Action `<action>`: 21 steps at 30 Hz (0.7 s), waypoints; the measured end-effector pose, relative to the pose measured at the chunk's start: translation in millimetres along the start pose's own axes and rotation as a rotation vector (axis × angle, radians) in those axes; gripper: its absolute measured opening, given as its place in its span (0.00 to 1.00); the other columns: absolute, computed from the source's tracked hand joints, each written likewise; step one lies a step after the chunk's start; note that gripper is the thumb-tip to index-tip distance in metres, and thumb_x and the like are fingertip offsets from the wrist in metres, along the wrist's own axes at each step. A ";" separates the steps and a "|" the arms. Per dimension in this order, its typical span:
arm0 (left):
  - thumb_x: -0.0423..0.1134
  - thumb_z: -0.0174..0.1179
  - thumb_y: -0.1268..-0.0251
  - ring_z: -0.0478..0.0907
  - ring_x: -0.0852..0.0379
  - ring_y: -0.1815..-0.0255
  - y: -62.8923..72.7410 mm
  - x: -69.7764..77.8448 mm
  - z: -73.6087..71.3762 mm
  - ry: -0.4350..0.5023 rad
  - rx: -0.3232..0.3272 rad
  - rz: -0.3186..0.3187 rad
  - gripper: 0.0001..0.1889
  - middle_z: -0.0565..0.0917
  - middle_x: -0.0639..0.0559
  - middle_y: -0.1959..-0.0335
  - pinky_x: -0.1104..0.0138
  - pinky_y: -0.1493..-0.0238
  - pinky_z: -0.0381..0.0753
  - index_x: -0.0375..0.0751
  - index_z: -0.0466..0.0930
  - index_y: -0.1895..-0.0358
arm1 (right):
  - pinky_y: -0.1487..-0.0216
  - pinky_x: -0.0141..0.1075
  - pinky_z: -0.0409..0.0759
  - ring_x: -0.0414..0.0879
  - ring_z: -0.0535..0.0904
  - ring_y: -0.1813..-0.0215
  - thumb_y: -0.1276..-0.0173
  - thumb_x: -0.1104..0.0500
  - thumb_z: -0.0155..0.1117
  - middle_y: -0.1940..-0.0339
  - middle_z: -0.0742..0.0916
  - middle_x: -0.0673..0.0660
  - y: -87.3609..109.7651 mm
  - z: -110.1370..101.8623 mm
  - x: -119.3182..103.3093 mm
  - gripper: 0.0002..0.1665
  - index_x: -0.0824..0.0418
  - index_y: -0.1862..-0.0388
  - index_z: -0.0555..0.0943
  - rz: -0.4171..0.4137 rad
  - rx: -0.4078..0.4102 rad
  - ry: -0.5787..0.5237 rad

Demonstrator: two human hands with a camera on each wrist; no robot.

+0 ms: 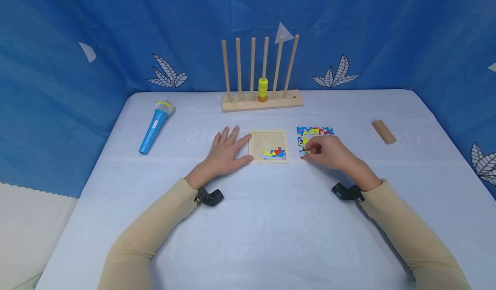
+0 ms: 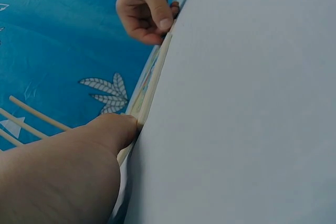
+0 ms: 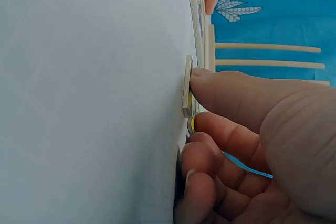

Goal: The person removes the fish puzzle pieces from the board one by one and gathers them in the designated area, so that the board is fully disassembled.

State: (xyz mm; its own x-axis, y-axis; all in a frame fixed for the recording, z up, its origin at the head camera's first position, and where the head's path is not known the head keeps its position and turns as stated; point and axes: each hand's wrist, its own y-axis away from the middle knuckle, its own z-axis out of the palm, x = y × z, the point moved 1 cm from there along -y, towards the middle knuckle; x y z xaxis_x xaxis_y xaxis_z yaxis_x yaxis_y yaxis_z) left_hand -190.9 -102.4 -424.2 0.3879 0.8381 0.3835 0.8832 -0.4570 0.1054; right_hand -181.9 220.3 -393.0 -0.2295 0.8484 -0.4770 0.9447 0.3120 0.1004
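Observation:
My left hand (image 1: pixel 226 154) lies with spread fingers at the left edge of a square wooden puzzle tray (image 1: pixel 268 131). Its thumb and index finger touch the rim. A few joined, colourful puzzle pieces (image 1: pixel 275 154) fill the tray's lower right corner. Right of the tray, my right hand (image 1: pixel 327 151) is over a group of loose puzzle pieces (image 1: pixel 304 130), partly hiding them. In the right wrist view, the thumb and curled index finger of that hand are at a thin wooden puzzle piece (image 3: pixel 187 90) low over the white tabletop.
A wooden rack (image 1: pixel 248 105) with several upright pegs stands at the back, yellow and orange beads (image 1: pixel 263 87) on one peg. To the left lies a blue toy microphone (image 1: pixel 154 128). A brown wooden block (image 1: pixel 384 132) is at the right. Blue cloth hangs behind the table.

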 end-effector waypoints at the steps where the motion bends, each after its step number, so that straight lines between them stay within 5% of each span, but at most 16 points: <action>1: 0.64 0.51 0.28 0.33 0.32 0.14 -0.2 -0.5 0.0 0.001 -0.001 -0.001 0.39 0.45 0.39 0.15 0.36 0.19 0.36 0.55 0.56 0.18 | 0.65 0.34 0.72 0.47 0.74 0.67 0.39 0.59 0.78 0.74 0.81 0.54 -0.2 -0.1 -0.3 0.13 0.64 0.59 0.86 0.004 0.000 0.000; 21: 0.63 0.52 0.28 0.34 0.31 0.15 0.8 -1.0 -0.2 -0.003 0.013 0.012 0.39 0.46 0.38 0.15 0.35 0.20 0.37 0.54 0.57 0.18 | 0.66 0.34 0.70 0.47 0.73 0.67 0.38 0.60 0.76 0.74 0.80 0.55 -0.8 0.8 1.1 0.12 0.64 0.58 0.86 0.020 0.017 -0.014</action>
State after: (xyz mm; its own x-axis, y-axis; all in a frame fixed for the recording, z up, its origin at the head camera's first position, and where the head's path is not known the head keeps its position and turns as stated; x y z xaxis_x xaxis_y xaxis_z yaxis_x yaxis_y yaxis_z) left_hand -190.7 -103.7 -424.3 0.3988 0.8337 0.3821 0.8820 -0.4627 0.0891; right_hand -182.7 220.6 -394.2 -0.2073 0.8484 -0.4870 0.9530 0.2877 0.0955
